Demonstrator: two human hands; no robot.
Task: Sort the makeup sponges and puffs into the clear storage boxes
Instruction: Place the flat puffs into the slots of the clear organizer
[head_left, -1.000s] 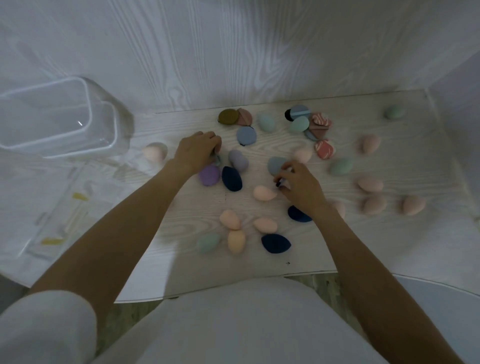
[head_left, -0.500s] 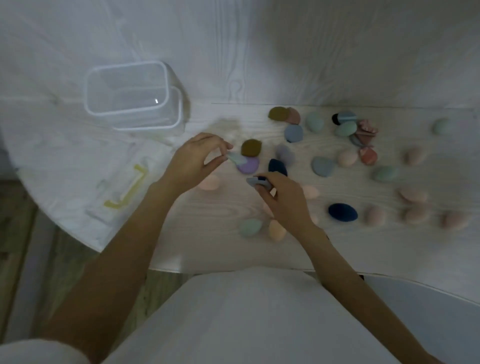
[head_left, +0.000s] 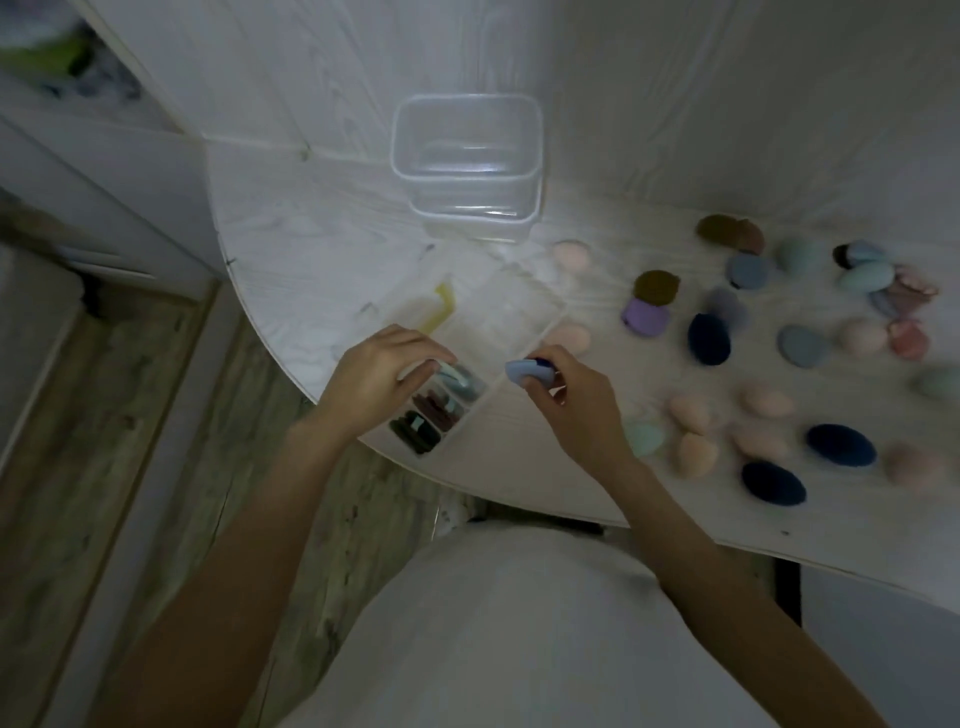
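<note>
Divided box: a flat clear compartment box (head_left: 483, 332) lies at the table's near-left edge; its near cells hold dark and pale puffs (head_left: 434, 410).
Left hand: the left hand (head_left: 374, 379) pinches a pale blue-green sponge (head_left: 457, 376) over a near cell.
Right hand: the right hand (head_left: 571, 400) grips a light blue puff (head_left: 522, 371) with a navy one behind, just beside the box.
Deep boxes: stacked clear tubs (head_left: 467, 166) stand behind.
Loose sponges: peach, navy, lilac and teal pieces (head_left: 709, 338) are scattered to the right on the white table (head_left: 311, 280).
</note>
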